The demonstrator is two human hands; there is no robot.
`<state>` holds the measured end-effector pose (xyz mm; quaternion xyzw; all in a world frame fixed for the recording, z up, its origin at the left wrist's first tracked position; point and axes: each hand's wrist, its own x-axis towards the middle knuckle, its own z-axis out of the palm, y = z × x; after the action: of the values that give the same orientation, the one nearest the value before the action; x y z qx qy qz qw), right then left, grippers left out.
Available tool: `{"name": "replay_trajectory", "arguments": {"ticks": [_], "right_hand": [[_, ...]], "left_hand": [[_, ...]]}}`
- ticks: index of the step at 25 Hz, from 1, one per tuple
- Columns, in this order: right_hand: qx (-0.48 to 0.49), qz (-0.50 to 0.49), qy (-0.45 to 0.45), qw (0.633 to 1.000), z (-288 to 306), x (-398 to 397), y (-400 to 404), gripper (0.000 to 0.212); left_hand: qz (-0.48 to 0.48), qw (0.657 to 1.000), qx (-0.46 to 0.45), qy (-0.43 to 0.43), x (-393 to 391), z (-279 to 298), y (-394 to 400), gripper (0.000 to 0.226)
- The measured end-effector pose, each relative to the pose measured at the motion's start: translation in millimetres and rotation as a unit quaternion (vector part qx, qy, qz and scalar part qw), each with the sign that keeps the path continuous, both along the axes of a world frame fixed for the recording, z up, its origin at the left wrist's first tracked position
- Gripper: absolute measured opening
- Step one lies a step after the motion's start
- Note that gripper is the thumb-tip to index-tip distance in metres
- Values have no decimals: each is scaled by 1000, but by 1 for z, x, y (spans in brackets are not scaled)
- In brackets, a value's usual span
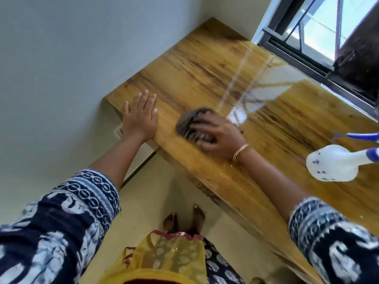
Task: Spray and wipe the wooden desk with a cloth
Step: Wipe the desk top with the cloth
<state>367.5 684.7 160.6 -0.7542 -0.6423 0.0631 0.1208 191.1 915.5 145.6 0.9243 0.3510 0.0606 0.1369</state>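
Head view looks steeply down on the wooden desk (pixel 215 64), which runs from the near right to a far corner against the wall, with a window (pixel 320 33) along its far right side. Wiping appears to be the step in hand: the right hand (pixel 219 136) presses a dark cloth (pixel 190 121) onto the desktop near its left end, fingers curled over the bunched fabric, both of them blurred. The left hand (pixel 141 117) lies flat at the desk's left edge, fingers straight and slightly spread, holding nothing. To do this step well, I judge the cloth should be kept flat under firm, even pressure and drawn in overlapping strokes along the grain, working from the left end towards the spray bottle (pixel 338 162), which lies on its side at the right; the bottle would likely need lifting aside so the wood beneath it gets wiped. The braced left hand should also shift so its patch is not missed. Counted: one desk, one cloth, one spray bottle, two hands.
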Motion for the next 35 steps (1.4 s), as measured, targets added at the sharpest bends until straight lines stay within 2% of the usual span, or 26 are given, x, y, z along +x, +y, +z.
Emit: {"name": "replay_trajectory", "arguments": {"ticks": [2,4,6,7,9,11,12,14,16,18,20,23,27,30,31,32,33,35], "right_hand": [[13,-201,6,980,4,63,3,53],[-37,-380,11,924,6,108,3,57],[-72,-484,25,872,6,112,15,59],[-73,-495,20,866,7,101,26,60],[-55,-413,12,909,8,60,49,59],[-41,-257,-2,965,3,4,60,59],[-42,-182,-15,982,1,-26,59,59],[-45,-51,-29,997,-3,-66,44,58],[-35,52,-24,998,-4,-70,19,56],[-18,92,-6,996,-6,-43,-2,55],[-2,29,2,1000,-8,-1,-14,56],[2,-161,-5,987,-3,69,-9,58],[-27,-362,-11,932,1,151,5,56],[-48,-488,21,871,8,192,15,60],[-55,-535,42,842,11,196,26,62],[-60,-554,58,828,13,190,40,63],[-56,-528,60,845,13,177,53,62],[-28,-369,12,929,0,133,70,57]], "left_hand": [[2,1000,-6,-3,-1,-1,0,51],[5,1000,0,-6,-1,-2,-1,51],[6,1000,3,-15,0,-3,0,51],[7,1000,5,-19,0,-3,0,50],[10,1000,5,-27,0,-4,0,50],[13,999,4,-32,0,-4,-1,50],[14,999,6,-30,0,-4,-1,50],[12,999,5,-29,1,-3,-2,50],[11,999,5,-29,1,-1,-3,50],[7,1000,0,-24,1,1,-3,50],[3,1000,-1,-13,0,1,-4,51],[1,1000,20,6,4,5,-5,52],[-23,997,76,-4,30,18,-11,54],[-44,997,49,-44,74,28,-19,52],[-45,997,29,-50,91,30,-22,53],[-44,998,3,-52,107,31,-26,55],[-48,997,-19,-51,120,31,-30,58],[-53,997,-34,-36,139,26,-36,63]]}}
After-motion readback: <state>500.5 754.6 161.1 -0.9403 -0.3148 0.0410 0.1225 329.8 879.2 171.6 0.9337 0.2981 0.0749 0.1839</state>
